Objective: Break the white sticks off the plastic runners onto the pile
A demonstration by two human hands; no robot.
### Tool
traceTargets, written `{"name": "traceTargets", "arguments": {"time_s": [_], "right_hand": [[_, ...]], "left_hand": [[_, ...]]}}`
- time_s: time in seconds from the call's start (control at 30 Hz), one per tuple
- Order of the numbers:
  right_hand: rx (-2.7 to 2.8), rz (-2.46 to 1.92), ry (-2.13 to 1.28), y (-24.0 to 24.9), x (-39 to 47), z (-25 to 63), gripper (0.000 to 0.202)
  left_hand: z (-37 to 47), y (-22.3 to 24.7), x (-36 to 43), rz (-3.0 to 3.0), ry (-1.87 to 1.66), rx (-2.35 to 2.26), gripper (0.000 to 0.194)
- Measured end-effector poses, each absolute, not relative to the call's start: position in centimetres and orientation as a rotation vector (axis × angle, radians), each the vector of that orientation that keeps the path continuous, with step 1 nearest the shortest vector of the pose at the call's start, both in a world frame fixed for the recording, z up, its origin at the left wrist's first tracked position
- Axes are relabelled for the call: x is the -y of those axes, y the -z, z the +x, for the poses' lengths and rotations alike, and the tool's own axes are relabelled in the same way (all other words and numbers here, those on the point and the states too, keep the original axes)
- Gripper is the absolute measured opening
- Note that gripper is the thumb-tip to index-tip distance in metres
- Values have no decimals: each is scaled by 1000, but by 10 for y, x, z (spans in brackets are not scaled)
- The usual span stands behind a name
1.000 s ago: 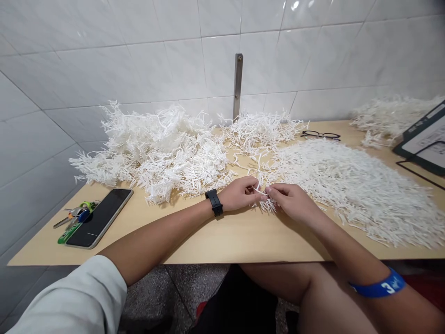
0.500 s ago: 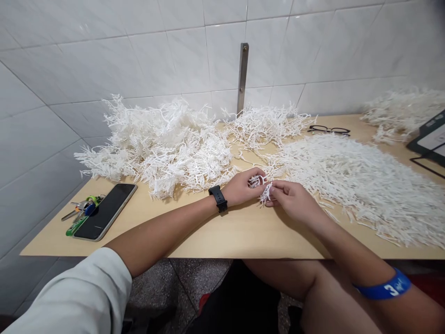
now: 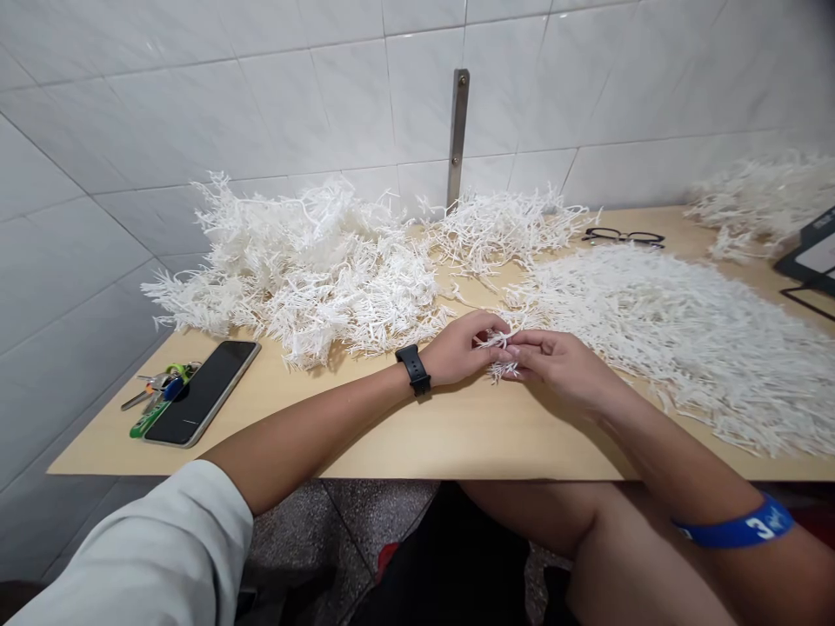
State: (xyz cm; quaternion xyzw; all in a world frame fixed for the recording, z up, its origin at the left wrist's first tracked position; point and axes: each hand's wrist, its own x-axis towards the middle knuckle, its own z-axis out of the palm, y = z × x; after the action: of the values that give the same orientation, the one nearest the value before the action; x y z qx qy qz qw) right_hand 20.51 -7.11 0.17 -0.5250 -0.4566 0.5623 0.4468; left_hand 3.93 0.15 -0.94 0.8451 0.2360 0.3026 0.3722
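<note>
Between my hands, just above the table, is a small white branched plastic sprig [image 3: 504, 369]. My left hand [image 3: 464, 348], with a black watch on its wrist, is closed around one side of it. My right hand [image 3: 554, 363] pinches it from the other side, the fingertips of both hands meeting. Part of the sprig is hidden by my fingers. Left of my hands lies a tangled heap of white branched sprigs [image 3: 339, 287]. To the right spreads a flat pile of short white pieces [image 3: 671, 330].
A phone [image 3: 202, 391] and a bunch of keys [image 3: 163, 387] lie at the table's left. Black-framed glasses [image 3: 624, 236] rest behind the flat pile. A smaller white heap [image 3: 509, 226] sits by the tiled wall, under a metal bracket [image 3: 457, 139]. A dark-framed object [image 3: 812, 252] stands far right.
My right fingers have moved up slightly along the sprig, closer to my left fingertips. The sprig has turned in my hands. The view has shifted a little.
</note>
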Motion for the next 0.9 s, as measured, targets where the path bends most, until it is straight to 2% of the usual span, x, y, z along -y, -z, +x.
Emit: {"name": "traceTargets", "arguments": {"time_s": [0.13, 0.43, 0.63, 0.7, 0.9], "right_hand": [[1179, -1337, -1349, -3, 73, 211, 36], [1520, -1545, -1088, -2, 72, 212, 20], [1509, -1551, -1026, -1, 73, 213, 23], [1508, -1552, -1011, -1, 74, 213, 26], [1775, -1714, -617, -2, 78, 215, 27]], "left_hand": [[38, 9, 0, 2151, -759, -655, 17], [37, 5, 6, 2186, -738, -787, 15], [39, 3, 7, 2181, -603, -781, 33], [39, 3, 7, 2183, -582, -797, 34], [36, 4, 4, 2230, -567, -643, 29]]}}
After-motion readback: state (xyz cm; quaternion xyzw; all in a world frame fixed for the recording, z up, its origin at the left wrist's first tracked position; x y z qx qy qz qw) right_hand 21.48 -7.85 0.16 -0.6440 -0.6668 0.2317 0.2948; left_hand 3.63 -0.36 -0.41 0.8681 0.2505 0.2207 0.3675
